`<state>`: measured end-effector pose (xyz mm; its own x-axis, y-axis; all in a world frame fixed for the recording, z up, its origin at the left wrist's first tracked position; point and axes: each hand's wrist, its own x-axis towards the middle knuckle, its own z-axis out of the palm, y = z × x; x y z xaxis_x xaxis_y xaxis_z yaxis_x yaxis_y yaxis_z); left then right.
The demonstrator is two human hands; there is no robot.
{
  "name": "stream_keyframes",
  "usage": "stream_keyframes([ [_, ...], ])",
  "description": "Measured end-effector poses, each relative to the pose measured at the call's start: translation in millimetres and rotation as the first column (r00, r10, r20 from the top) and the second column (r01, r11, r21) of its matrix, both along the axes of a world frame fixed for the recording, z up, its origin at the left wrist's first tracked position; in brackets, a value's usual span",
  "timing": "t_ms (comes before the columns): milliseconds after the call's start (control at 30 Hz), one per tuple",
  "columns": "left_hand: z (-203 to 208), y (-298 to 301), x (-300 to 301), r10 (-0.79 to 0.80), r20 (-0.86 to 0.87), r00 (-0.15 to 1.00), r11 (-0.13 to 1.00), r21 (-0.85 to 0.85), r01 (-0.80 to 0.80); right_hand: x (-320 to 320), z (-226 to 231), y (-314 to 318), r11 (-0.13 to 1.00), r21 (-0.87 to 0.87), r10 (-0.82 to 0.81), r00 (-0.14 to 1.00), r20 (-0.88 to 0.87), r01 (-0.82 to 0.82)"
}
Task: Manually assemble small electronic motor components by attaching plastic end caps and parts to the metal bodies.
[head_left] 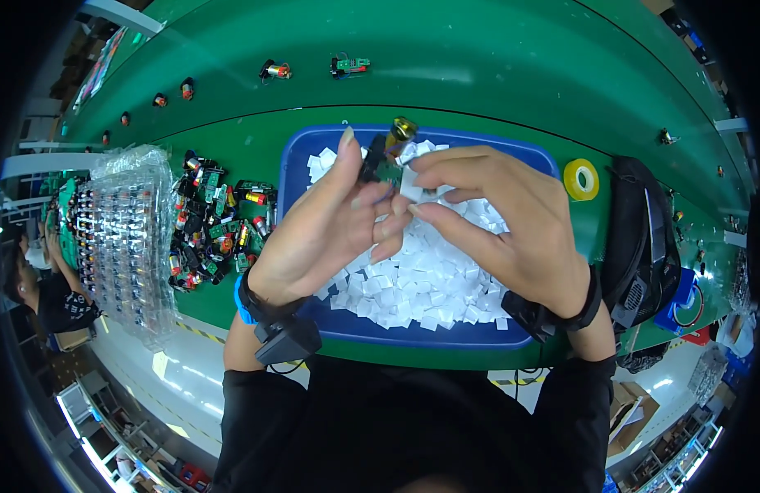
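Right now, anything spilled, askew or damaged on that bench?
No visible spill or damage; the loose white squares sit in the blue tray. Mildly odd: the circuit-board pile left of it is jumbled, unlike the rows in the clear packaging.

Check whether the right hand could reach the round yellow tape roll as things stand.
Probably yes: the round yellow tape roll lies uncovered nearby, though the right hand pinches a small white piece.
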<state>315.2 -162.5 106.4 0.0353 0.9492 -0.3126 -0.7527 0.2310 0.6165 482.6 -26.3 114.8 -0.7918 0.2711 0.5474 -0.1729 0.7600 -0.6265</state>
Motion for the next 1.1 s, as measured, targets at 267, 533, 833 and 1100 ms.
stream_keyframes([
  [267,-3.5,-5.4,-4.1,0.029,-0.324,0.946,0.999,0.036,-0.019,-3.1,-7.0,-3.6,0.974,0.224,-0.015,0.994,-0.11,0.04],
  [533,-3.5,-5.8,-5.2,0.14,-0.727,0.672,0.988,0.152,-0.042,-5.3,-11.7,-7.0,0.947,0.31,-0.087,0.996,0.006,0.08],
  [833,-9.4,-10.7,-4.6,0.196,-0.692,0.694,0.971,0.234,-0.04,0.0,-1.8,12.7,0.963,-0.005,-0.261,0.934,0.245,0.27],
  [1100,-3.2,-13.8,0.8,0.08,-0.584,0.808,0.992,0.13,-0.004,-0.4,-0.6,10.6,0.897,-0.443,0.118,0.963,0.242,0.001],
])
